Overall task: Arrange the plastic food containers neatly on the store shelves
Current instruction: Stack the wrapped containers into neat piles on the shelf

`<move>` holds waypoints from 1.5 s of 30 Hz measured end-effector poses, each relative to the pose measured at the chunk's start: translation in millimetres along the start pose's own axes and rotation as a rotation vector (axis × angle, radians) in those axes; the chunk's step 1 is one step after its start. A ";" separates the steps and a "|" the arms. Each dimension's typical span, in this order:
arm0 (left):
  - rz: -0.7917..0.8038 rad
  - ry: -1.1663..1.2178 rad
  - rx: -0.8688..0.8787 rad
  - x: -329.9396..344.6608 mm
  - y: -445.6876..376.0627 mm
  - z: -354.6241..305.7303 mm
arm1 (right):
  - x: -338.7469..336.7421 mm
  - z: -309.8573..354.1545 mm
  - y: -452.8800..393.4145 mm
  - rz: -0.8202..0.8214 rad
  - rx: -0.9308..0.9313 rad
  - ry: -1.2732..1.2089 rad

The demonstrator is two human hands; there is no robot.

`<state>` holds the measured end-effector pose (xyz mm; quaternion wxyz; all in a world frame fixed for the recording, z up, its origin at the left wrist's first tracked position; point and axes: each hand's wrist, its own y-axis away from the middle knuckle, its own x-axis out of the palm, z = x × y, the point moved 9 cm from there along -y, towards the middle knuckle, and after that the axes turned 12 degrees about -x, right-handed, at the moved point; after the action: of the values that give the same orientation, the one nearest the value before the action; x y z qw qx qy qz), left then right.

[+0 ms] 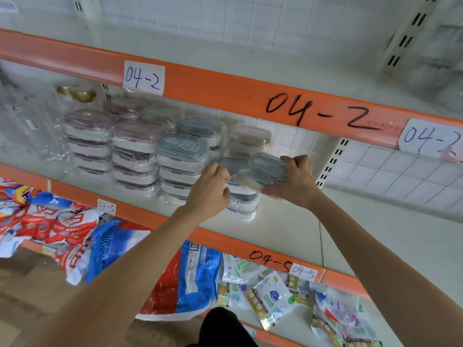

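Setting a wrapped stack of grey-lidded containers [266, 169] into line, by the look of it: right hand [294, 180] curled round the stack's far end, fingers over the top lid, thumb underneath, stack tilted and lifted off the shelf board [283, 221]. Left hand [213, 187] closed on the near-left side, fingers bent over the film wrap of a second grey stack [241, 199] standing just below and beside the held one; cannot tell whether pinching the wrap or only steadying it. Both grips tight, neither hand spread.

Left of the grip: a taller grey stack [181, 156] touching the one under the left hand, then pink-lidded stacks [136, 156] in a row further left. Behind the grip, toward the back wall: one more grey stack [201, 127] and a brown-lidded one [250, 137]. Right of the grip: bare shelf up to the slotted upright [332, 162]. Below the grip, past the orange shelf edge [225, 240]: loose packets [271, 296] and bags on the lower shelf.

Judged step: mid-placement, row partly built. Next move likely calls for levelling the tilted stack, lowering it flat either onto the low stack or just right of it, keeping slippery film from sliding, then squaring edges with the neighbours.
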<state>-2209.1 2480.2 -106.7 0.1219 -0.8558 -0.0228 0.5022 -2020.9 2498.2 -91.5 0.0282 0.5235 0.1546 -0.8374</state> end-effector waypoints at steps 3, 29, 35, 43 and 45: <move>0.126 -0.094 0.025 16.3 -20.2 -17.3 | -4.7 -36.7 40.9 -0.018 0.109 -0.082; 0.320 -0.309 0.233 -6.8 55.5 -25.5 | 9.2 22.3 135.9 0.381 0.033 0.136; 0.280 -0.214 0.043 -99.9 91.8 6.9 | -8.9 123.1 127.0 0.414 -0.267 0.146; -0.090 -0.208 -0.173 -246.8 100.1 39.6 | -45.5 246.1 88.3 0.277 -0.676 0.186; -0.153 -0.153 -0.211 -277.2 89.0 34.9 | -65.9 262.2 75.0 0.220 -0.704 0.182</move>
<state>-2383.9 2355.7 93.2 0.0671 -0.8189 -0.1496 0.5500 -2203.2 2343.6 55.5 0.2825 0.5675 0.3777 -0.6749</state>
